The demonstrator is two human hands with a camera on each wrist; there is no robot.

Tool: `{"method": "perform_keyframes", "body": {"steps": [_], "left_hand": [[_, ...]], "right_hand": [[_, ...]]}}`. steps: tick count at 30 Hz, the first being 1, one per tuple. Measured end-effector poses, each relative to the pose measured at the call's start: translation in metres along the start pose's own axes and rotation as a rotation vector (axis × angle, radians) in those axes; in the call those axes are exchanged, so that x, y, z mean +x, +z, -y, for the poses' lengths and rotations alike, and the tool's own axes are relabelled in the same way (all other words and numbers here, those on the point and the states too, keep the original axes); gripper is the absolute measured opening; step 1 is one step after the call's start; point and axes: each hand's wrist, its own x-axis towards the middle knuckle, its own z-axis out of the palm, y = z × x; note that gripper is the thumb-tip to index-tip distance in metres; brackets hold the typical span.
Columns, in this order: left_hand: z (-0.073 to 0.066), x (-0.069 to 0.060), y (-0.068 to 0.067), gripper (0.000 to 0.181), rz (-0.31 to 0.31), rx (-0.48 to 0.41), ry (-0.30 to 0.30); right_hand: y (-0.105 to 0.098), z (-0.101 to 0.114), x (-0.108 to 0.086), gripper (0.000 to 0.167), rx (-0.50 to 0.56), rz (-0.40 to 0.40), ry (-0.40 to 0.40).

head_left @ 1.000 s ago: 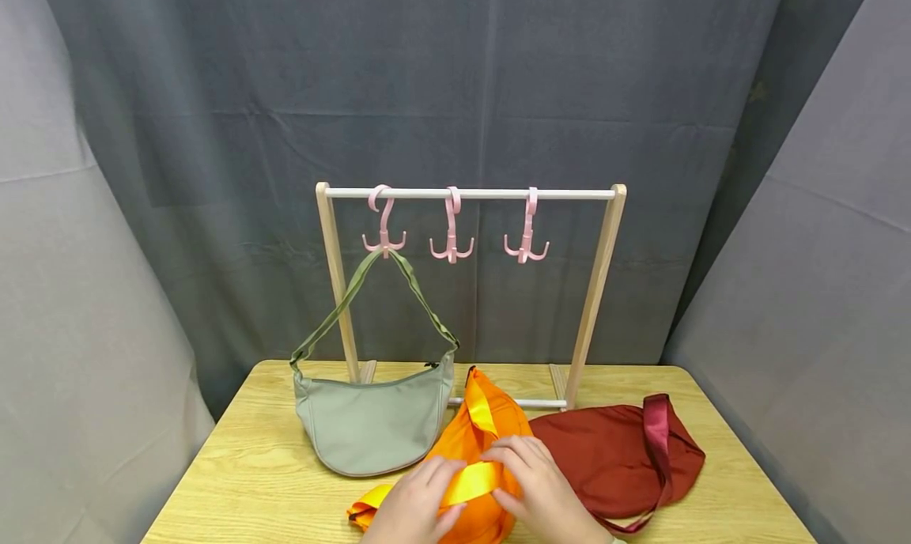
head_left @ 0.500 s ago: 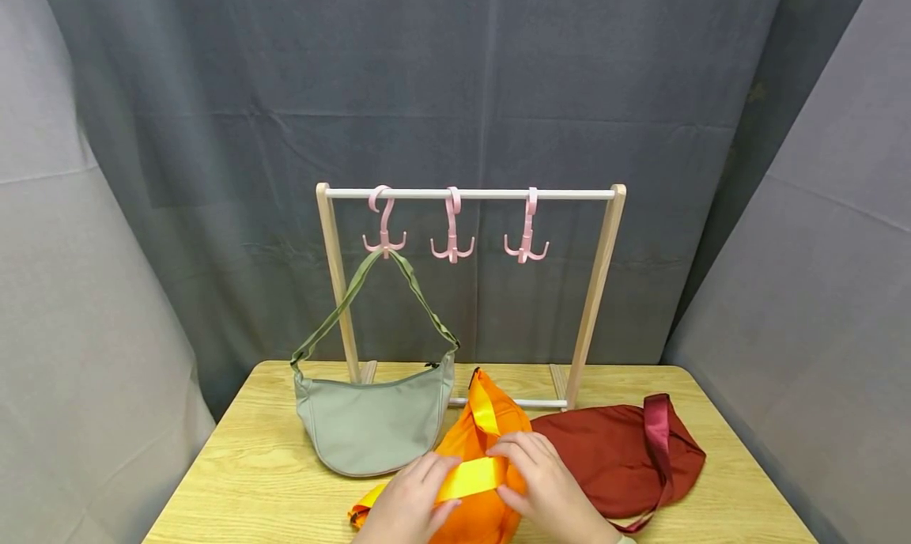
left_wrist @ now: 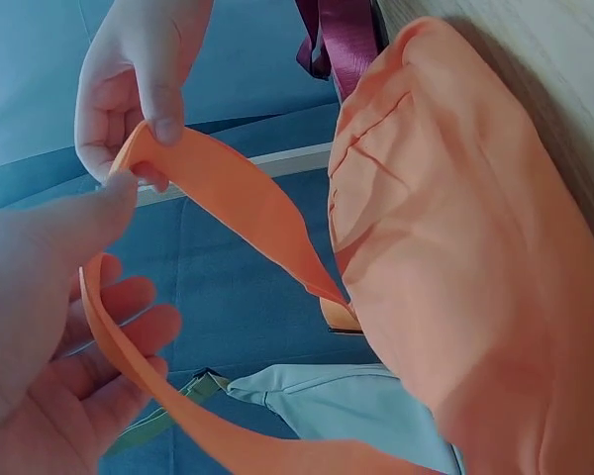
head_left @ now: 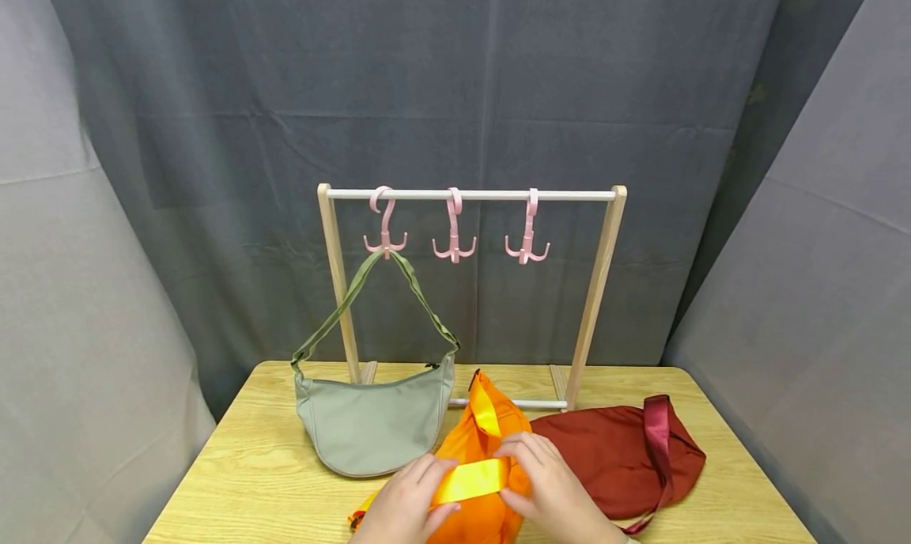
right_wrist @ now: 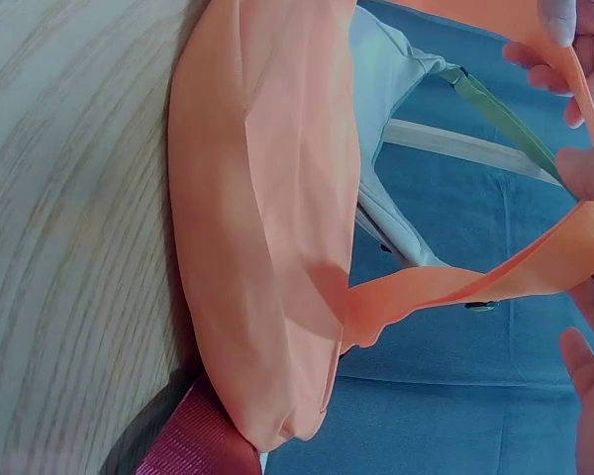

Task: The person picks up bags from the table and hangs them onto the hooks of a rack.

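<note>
Both hands are on the yellow-orange strap [head_left: 470, 481] of an orange shoulder bag [head_left: 487, 524] near the table's front. My left hand [head_left: 407, 500] grips one part of the strap between thumb and fingers. A short way to the right, my right hand [head_left: 553, 485] pinches another part, and the strap spans the gap between them. In the left wrist view, the strap loops up from the bag body [left_wrist: 465, 228], which lies on the table. A sage-green bag [head_left: 373, 425] hangs by its strap [head_left: 429, 308] from the leftmost pink hook [head_left: 385, 236], its body at table level.
A wooden rack with a white bar [head_left: 491, 195] stands at the back of the table [head_left: 235, 465]. Two more pink hooks, a middle hook [head_left: 454, 236] and a right hook [head_left: 528, 236], carry nothing. A dark red bag [head_left: 598, 453] lies to the right of the orange one.
My hands have drifted slightly apart along the strap, the left one leftward and the right one rightward. More of the strap shows between them, pulled flatter. The other bags have stayed put.
</note>
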Motion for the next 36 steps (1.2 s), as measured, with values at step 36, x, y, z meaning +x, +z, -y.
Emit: {"method": "perform_keyframes", "body": {"steps": [36], "left_hand": [[0.000, 0.005, -0.019, 0.044, 0.028, -0.018, -0.047]], "right_hand": [[-0.016, -0.001, 0.009, 0.055, -0.004, 0.002, 0.038]]}}
